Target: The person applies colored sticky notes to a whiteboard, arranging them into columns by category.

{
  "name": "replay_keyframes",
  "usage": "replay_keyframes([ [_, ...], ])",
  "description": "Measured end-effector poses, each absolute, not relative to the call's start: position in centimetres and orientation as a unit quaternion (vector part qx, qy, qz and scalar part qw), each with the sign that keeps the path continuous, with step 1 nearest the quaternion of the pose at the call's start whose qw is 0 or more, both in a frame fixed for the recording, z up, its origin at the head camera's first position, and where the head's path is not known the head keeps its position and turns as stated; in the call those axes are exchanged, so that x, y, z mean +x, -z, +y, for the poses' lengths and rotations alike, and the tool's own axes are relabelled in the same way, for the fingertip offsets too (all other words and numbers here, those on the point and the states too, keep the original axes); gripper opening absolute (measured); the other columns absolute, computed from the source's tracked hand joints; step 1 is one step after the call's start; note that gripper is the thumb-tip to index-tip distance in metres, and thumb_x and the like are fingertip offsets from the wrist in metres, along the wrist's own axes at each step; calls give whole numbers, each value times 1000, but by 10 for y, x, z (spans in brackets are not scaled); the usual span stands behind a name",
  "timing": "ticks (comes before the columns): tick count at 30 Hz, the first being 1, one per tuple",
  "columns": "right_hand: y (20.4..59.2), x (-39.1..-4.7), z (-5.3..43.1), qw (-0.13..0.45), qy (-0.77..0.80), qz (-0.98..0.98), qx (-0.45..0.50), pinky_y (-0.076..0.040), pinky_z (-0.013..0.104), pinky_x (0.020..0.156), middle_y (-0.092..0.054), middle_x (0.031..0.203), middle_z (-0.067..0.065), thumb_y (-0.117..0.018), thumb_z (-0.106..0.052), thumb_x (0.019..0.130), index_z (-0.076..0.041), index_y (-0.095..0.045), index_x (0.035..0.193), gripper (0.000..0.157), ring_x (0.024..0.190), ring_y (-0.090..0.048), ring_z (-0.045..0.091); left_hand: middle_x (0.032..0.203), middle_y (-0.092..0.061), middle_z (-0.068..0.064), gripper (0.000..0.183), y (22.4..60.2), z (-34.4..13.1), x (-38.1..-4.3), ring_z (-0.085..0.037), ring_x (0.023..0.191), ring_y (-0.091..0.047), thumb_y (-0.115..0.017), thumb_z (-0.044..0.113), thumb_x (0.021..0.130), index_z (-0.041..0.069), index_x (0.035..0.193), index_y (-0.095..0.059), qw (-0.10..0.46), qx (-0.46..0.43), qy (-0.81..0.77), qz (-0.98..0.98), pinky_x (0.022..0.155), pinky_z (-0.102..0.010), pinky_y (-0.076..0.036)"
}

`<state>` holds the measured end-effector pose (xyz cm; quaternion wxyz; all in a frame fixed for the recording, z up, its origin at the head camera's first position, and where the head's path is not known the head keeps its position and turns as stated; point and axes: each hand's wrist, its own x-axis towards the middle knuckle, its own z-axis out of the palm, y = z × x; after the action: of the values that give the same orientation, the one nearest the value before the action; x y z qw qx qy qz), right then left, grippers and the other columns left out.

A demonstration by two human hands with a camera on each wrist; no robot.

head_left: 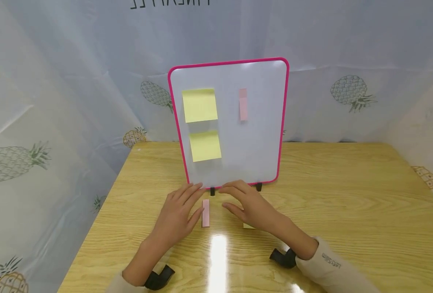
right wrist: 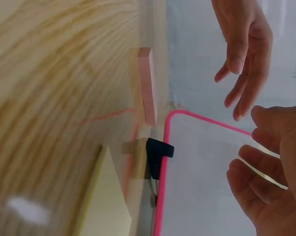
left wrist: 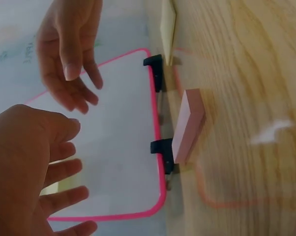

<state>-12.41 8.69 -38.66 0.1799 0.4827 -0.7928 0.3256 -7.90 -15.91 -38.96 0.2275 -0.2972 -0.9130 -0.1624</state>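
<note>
A whiteboard (head_left: 253,150) with a pink frame stands upright on the table. On it are two yellow sticky notes, an upper one (head_left: 200,106) and a lower one (head_left: 205,146), plus a narrow pink sticky strip (head_left: 243,105). My left hand (head_left: 176,215) hovers by the board's lower left corner, fingers relaxed and holding nothing. Just right of its thumb lies a pink sticky-note pad (head_left: 206,213), thick in the left wrist view. My right hand (head_left: 251,205), loosely bent and holding nothing, partly hides a yellow sticky-note pad (right wrist: 106,201) on the table.
Black feet, one on the left (head_left: 212,191) and one on the right (head_left: 259,186), support the board's lower edge. The wooden table (head_left: 348,203) extends to both sides. Behind it hangs a pale curtain (head_left: 311,36) printed with pineapples.
</note>
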Motion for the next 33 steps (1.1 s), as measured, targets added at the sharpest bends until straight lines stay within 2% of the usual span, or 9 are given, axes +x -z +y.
replay_keyframes([
  [5, 404, -119, 75, 158, -329, -790, 492, -46, 25, 93, -57, 115, 5, -74, -12, 84, -4, -60, 116, 36, 109, -56, 18, 135, -53, -9, 52, 398, -164, -73, -31, 124, -47, -70, 19, 85, 7, 133, -55, 225, -291, 194, -909, 89, -54, -43],
  [12, 421, -111, 61, 78, -331, -808, 480, -44, 25, 95, -57, 118, 1, -74, -19, 86, -7, -63, 117, 35, 113, -52, 14, 133, -54, -11, 52, 406, -172, -68, -30, 123, -47, -71, 17, 83, 5, 131, -56, 232, -288, 218, -903, 87, -54, -44],
  [20, 433, -108, 48, 14, -329, -828, 454, -44, 25, 94, -58, 115, -2, -75, -29, 84, -9, -64, 115, 39, 111, -52, 12, 133, -53, -10, 54, 417, -178, -65, -28, 122, -49, -72, 14, 83, 5, 133, -54, 214, -283, 259, -898, 84, -53, -46],
  [27, 440, -107, 43, 16, -306, -842, 445, -47, 22, 86, -58, 111, -2, -74, -29, 84, -9, -68, 104, 29, 102, -53, 11, 136, -52, -8, 55, 425, -182, -63, -26, 123, -47, -72, 16, 84, 9, 135, -53, 181, -284, 295, -894, 88, -53, -44],
  [33, 441, -108, 41, 30, -303, -842, 445, -47, 19, 84, -56, 109, -3, -74, -24, 85, -10, -69, 100, 21, 99, -53, 11, 135, -53, -6, 52, 428, -185, -60, -24, 123, -48, -72, 15, 84, 7, 133, -56, 165, -287, 311, -891, 90, -53, -43],
])
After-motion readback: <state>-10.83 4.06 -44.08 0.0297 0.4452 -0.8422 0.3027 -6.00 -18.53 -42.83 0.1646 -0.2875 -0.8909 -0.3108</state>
